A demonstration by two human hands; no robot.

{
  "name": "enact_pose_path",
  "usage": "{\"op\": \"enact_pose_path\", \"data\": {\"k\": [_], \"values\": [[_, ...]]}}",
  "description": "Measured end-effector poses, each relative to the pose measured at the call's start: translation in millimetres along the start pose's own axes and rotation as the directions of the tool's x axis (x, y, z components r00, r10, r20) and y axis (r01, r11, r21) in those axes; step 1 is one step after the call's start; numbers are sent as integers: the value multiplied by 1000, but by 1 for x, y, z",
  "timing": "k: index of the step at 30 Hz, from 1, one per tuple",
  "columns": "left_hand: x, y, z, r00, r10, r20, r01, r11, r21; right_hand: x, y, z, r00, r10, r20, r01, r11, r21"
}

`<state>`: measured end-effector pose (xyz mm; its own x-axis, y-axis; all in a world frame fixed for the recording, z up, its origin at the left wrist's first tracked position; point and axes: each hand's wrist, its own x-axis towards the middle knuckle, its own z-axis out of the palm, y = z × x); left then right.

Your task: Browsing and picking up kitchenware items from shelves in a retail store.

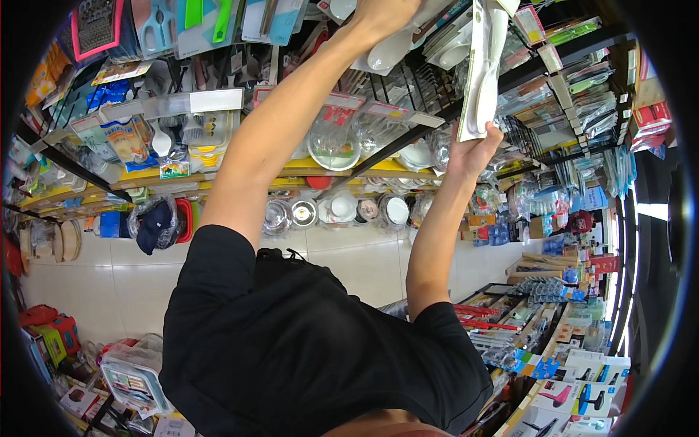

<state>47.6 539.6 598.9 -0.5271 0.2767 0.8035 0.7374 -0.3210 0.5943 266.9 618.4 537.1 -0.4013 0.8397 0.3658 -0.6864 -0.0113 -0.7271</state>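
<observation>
My left hand point(385, 16) reaches up to the hanging utensils at the top edge, where its fingers are partly cut off. Just below it is a white spoon on a card point(390, 50); whether the hand grips anything cannot be told. My right hand point(474, 146) is shut on the lower end of a white long-handled spoon on a backing card point(489, 90), held upright in the picture. Beside that card, other white carded spoons point(453, 53) hang from the rack.
Shelf rails with blank tags point(215, 100) run across under the hanging goods. Lower down stand steel and white bowls point(338, 206). A cap in plastic wrap point(155, 226) hangs at the left. Boxed hair dryers point(592, 399) fill the lower right, and a clear storage box point(134, 377) the lower left.
</observation>
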Motion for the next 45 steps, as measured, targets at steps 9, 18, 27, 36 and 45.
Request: {"op": "enact_pose_path", "data": {"k": [9,18,27,36,45], "values": [[0,-2,0,999,-35,-5,35,999,35,-11,8,-25,998,66,-22,-65,997,33],[-13,-4,22,1000,19,-2,-19,1000,-16,-20,4,-37,996,70,-52,-67,996,51],[-25,15,40,959,211,-188,-204,977,55,-18,6,-71,989,87,119,-102,987,126],[-31,-34,38,972,-78,-220,79,997,-8,-39,9,-65,994,99,-41,-97,995,31],[-25,-26,45,993,-97,-74,104,989,104,-50,-4,-78,993,110,-33,-112,992,-59]]}}
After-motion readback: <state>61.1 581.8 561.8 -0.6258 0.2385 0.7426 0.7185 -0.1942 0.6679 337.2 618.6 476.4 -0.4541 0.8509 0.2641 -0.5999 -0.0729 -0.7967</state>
